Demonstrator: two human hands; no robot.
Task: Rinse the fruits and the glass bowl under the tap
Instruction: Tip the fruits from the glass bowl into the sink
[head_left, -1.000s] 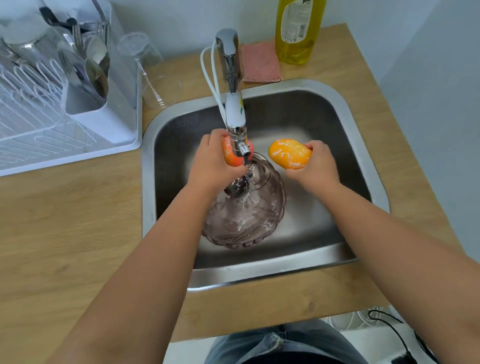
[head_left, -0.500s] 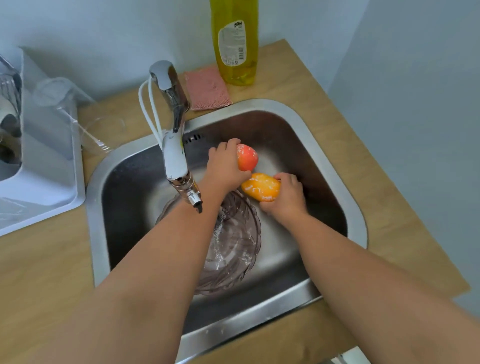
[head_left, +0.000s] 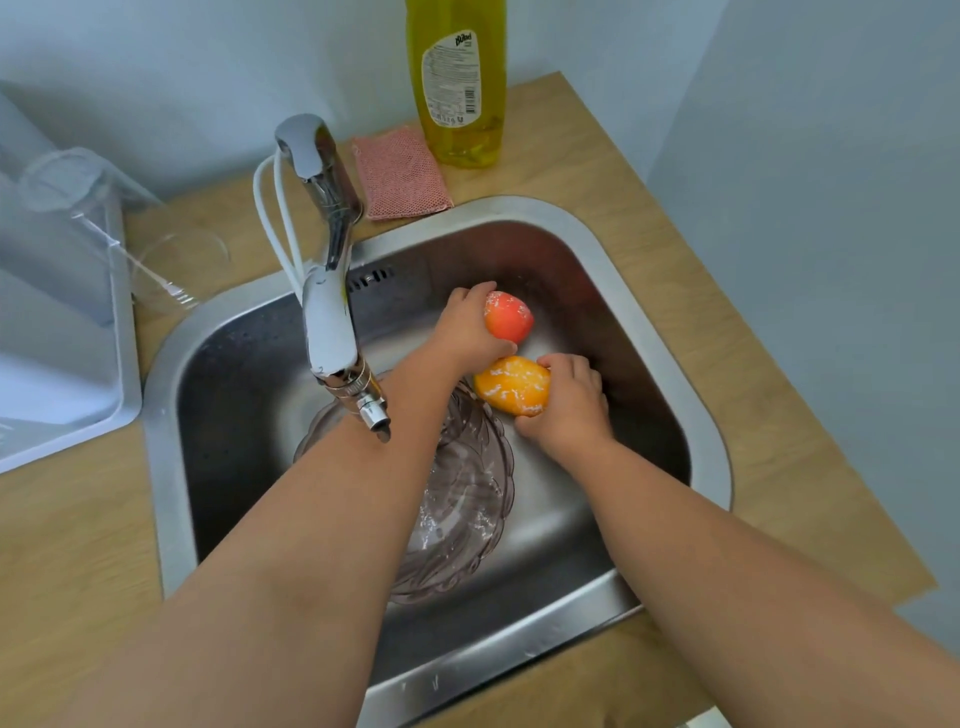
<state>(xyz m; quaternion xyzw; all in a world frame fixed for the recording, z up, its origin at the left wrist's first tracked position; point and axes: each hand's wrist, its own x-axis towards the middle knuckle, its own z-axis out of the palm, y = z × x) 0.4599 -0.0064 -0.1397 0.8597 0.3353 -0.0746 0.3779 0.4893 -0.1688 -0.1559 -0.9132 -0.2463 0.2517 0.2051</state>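
Two wet fruits gripped over a steel sink (head_left: 613, 244).
My left hand (head_left: 462, 332) grasps a round red-orange fruit (head_left: 509, 317); my right hand (head_left: 571, 405) grasps an oval orange fruit (head_left: 511, 385) just below, near the sink's back right corner. The ribbed glass bowl (head_left: 467, 499) sits mid-basin.

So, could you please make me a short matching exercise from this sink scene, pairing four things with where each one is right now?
Things:
1. red-orange fruit
2. orange fruit
3. glass bowl
4. pink scrubbing pad

Places:
A. on the sink floor, below the tap
B. held in the right hand
C. on the wooden counter, beside the yellow soap bottle
D. held in the left hand

Pairs: 1-D, 2-B, 3-A, 4-C
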